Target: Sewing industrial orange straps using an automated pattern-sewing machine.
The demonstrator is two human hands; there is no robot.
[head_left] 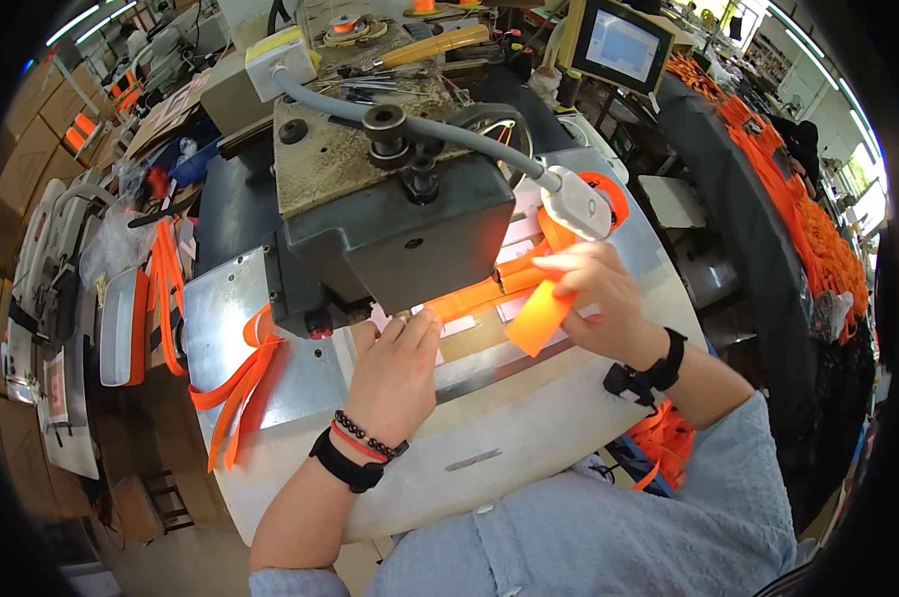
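Note:
An orange webbing strap (464, 299) lies flat across the work plate of a sewing machine (399, 229), just in front of the machine's dark head. My left hand (398, 363) presses its bent, closed fingers onto the strap's left part; the fingertips are partly hidden. Between the thumb and fingers of my right hand (608, 303) is the strap's right part, where it folds over. A loose orange end (539, 318) hangs from that grip toward me, brightly lit. The needle area is mostly hidden behind the machine head.
A lamp (579, 204) on a grey flexible neck arches over the right side. More orange straps (240, 383) drape off the plate's left edge. A screen (623, 45) stands at the back right, near a long heap of orange webbing (778, 189). Tools lie on the machine top.

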